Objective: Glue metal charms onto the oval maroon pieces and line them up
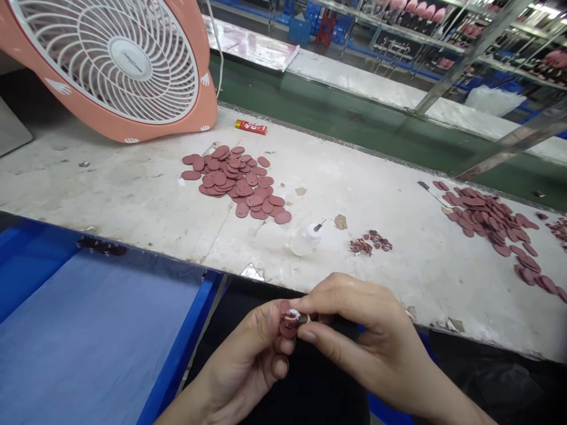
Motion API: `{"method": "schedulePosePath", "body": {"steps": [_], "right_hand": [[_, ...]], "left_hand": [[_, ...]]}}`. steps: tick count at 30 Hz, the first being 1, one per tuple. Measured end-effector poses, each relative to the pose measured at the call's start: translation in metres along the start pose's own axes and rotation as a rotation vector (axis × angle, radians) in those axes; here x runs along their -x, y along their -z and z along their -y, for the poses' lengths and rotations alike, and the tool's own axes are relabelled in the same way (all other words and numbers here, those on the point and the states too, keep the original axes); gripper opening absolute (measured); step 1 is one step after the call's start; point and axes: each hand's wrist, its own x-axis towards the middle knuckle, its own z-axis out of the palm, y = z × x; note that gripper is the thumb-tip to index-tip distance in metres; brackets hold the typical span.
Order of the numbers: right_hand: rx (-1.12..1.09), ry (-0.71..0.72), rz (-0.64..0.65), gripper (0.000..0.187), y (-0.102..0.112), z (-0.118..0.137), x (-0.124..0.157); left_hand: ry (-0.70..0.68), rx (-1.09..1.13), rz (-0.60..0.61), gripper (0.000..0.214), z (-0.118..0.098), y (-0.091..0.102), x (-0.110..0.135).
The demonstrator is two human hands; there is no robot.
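Note:
Just off the table's front edge, my left hand (pixel 250 348) is closed on a small dark-red oval piece (pixel 287 330), held between thumb and fingers. A white spot shows near the middle of the piece. From the other side, my right hand (pixel 376 324) pinches a tiny dark part (pixel 303 319) with a pale band, right against the oval; whether they are joined I cannot tell. On the table beyond lie a translucent bottle with a thin dark tip (pixel 305 239) and a cluster of small dark-red parts (pixel 371 242).
Flat oval pieces are heaped on the white table (pixel 354 177) in a left pile (pixel 239 180) and a right pile (pixel 487 218). An orange fan (pixel 130 59) stands at back left near a red packet (pixel 251 127). A blue bin (pixel 88 336) sits below the edge.

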Motion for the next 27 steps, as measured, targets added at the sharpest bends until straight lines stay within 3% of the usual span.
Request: {"method": "schedulePosePath", "body": {"steps": [13,19,24,27], "right_hand": [[-0.034,-0.020,0.006,0.015,-0.001,-0.002,0.003],[-0.003,0.003,-0.036,0.040,-0.006,-0.007,0.006],[0.072,0.105,-0.099,0.023,-0.015,-0.011,0.002],[0.207,0.211,-0.190,0.025,-0.022,-0.011,-0.002]], "left_hand": [[-0.008,-0.078,0.013,0.021,0.002,-0.001,-0.002],[-0.029,-0.109,0.053,0.025,0.001,0.002,-0.001],[-0.049,-0.179,0.113,0.038,-0.006,0.002,-0.001],[-0.216,-0.328,-0.018,0.049,-0.010,0.006,0.004]]}}
